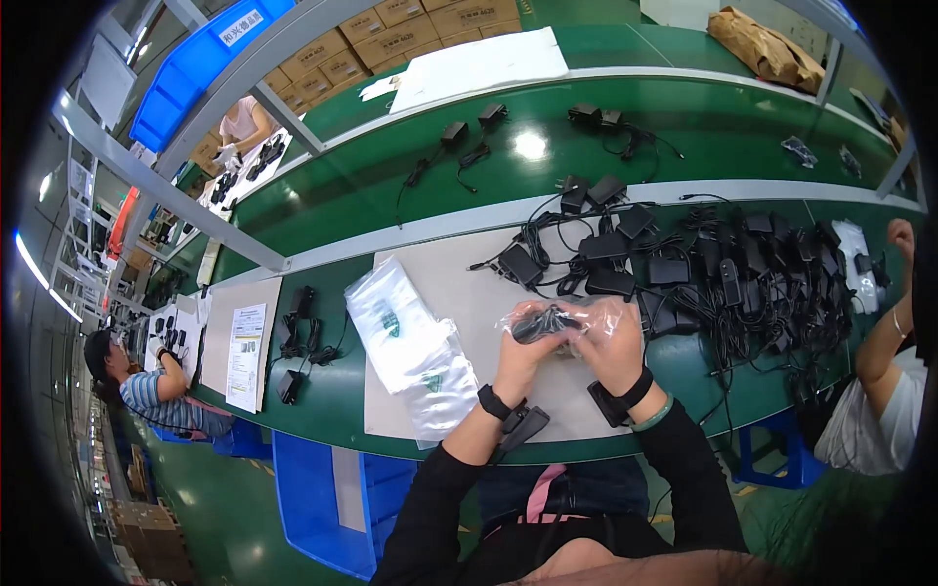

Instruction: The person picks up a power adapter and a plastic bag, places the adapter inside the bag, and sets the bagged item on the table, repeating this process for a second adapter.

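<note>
Over the front of the grey-white mat, my two hands meet at a clear plastic bag with a black power adapter and its coiled cable in or against it. My left hand is closed around the adapter's side. Fingers of my right hand are closed on the bag's film; the glare hides how far in the adapter sits. Left of my hands lie flat clear bags with green marks. Beyond and right of them spreads a large tangled heap of black adapters.
A printed sheet and a few adapters lie at the left. More adapters rest on the green conveyor ahead. Blue bin stands below the bench edge. Co-workers sit at left and right.
</note>
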The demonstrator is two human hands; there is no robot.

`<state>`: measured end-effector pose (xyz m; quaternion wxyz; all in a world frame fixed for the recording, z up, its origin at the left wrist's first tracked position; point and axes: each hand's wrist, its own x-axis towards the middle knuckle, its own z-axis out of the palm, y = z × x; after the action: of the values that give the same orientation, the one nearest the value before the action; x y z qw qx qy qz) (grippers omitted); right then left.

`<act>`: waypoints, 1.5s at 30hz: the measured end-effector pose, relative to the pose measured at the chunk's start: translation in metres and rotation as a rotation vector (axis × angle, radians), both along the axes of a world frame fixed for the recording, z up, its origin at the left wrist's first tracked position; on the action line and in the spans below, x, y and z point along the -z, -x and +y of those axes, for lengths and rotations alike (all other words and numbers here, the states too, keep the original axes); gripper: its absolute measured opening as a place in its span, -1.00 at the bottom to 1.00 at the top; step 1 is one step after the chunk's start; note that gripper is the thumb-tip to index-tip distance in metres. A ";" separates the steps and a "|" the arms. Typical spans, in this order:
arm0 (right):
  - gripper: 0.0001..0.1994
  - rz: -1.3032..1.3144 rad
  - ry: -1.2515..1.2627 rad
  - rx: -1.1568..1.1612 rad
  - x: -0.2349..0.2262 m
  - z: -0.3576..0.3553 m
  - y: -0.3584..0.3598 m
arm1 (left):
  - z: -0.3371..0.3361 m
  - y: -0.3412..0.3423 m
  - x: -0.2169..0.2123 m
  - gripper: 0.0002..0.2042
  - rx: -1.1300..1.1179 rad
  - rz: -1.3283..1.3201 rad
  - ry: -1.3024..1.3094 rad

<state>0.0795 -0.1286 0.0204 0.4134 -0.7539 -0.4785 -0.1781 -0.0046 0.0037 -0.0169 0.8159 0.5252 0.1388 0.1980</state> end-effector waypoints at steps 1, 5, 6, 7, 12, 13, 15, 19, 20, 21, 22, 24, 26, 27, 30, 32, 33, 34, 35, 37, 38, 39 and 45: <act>-0.78 0.108 -0.006 -0.029 0.002 -0.001 0.000 | -0.002 0.000 -0.002 -0.64 -0.012 -0.008 0.019; -0.79 0.364 -0.043 -0.185 0.010 0.001 -0.001 | 0.005 -0.002 -0.015 -0.66 -0.130 -0.013 0.017; -0.80 0.407 -0.069 -0.278 0.011 0.003 -0.001 | 0.009 0.000 -0.014 -0.66 -0.134 -0.016 0.016; -0.81 0.449 -0.094 -0.370 0.011 0.004 -0.002 | 0.014 0.002 -0.010 -0.67 -0.160 -0.005 -0.010; -0.84 0.211 -0.101 -0.253 -0.011 0.000 0.001 | 0.020 0.003 -0.003 -0.65 -0.177 0.012 -0.055; -0.83 0.325 -0.126 -0.268 -0.005 -0.004 -0.004 | 0.020 0.002 -0.003 -0.64 -0.160 0.011 -0.052; -0.81 0.557 -0.177 -0.294 -0.002 -0.008 -0.009 | 0.021 0.007 -0.001 -0.61 -0.032 -0.053 0.047; -0.82 0.935 -0.232 -0.238 -0.007 -0.012 -0.006 | 0.019 0.010 -0.003 -0.57 0.249 -0.185 0.326; -0.82 0.931 -0.231 -0.236 -0.007 -0.012 -0.007 | 0.016 0.010 -0.009 -0.58 0.277 -0.188 0.406; -0.83 0.984 -0.328 -0.200 -0.006 -0.012 -0.009 | 0.015 0.010 -0.011 -0.59 0.305 -0.192 0.486; -0.83 1.035 -0.426 -0.164 -0.004 -0.012 -0.011 | 0.015 0.011 -0.011 -0.59 0.306 -0.195 0.487; -0.84 1.079 -0.524 -0.126 -0.008 -0.009 -0.012 | 0.016 0.012 -0.008 -0.56 0.153 -0.128 0.401; -0.85 0.454 -0.403 -0.028 -0.018 0.001 -0.011 | 0.018 0.011 -0.006 -0.54 0.080 -0.097 0.360; -0.84 0.145 -0.333 0.020 -0.020 0.003 -0.010 | 0.019 0.010 -0.005 -0.55 0.107 -0.091 0.288; -0.80 0.887 -0.244 -0.229 -0.018 -0.009 -0.013 | 0.021 0.008 -0.007 -0.57 0.164 -0.090 0.141; -0.77 1.249 -0.189 -0.355 -0.018 -0.010 -0.013 | 0.017 0.008 -0.009 -0.60 0.147 -0.102 0.100; -0.79 1.183 -0.268 -0.284 -0.017 -0.008 -0.013 | 0.016 0.007 -0.012 -0.61 0.138 -0.109 0.079; -0.82 1.126 -0.341 -0.216 -0.013 -0.005 -0.013 | 0.016 0.007 -0.012 -0.61 0.134 -0.108 0.082; -0.84 1.066 -0.413 -0.149 -0.011 -0.003 -0.012 | 0.016 0.007 -0.014 -0.61 0.107 -0.102 0.110; -0.80 0.875 -0.461 -0.092 -0.010 -0.011 -0.010 | 0.017 0.006 -0.020 -0.60 0.051 -0.097 0.163; -0.77 0.682 -0.509 -0.034 -0.011 -0.017 -0.008 | 0.017 0.005 -0.023 -0.60 0.047 -0.103 0.163; -0.73 0.493 -0.550 0.025 -0.013 -0.020 -0.004 | 0.017 0.006 -0.024 -0.60 0.020 -0.079 0.189; -0.49 0.253 -0.047 -0.191 -0.029 0.000 0.035 | 0.005 0.016 -0.003 -0.60 0.068 -0.147 0.161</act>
<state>0.0442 -0.1289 0.0498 0.5029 -0.7117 -0.4877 -0.0527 -0.0210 0.0086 -0.0136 0.8697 0.4463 0.0764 0.1965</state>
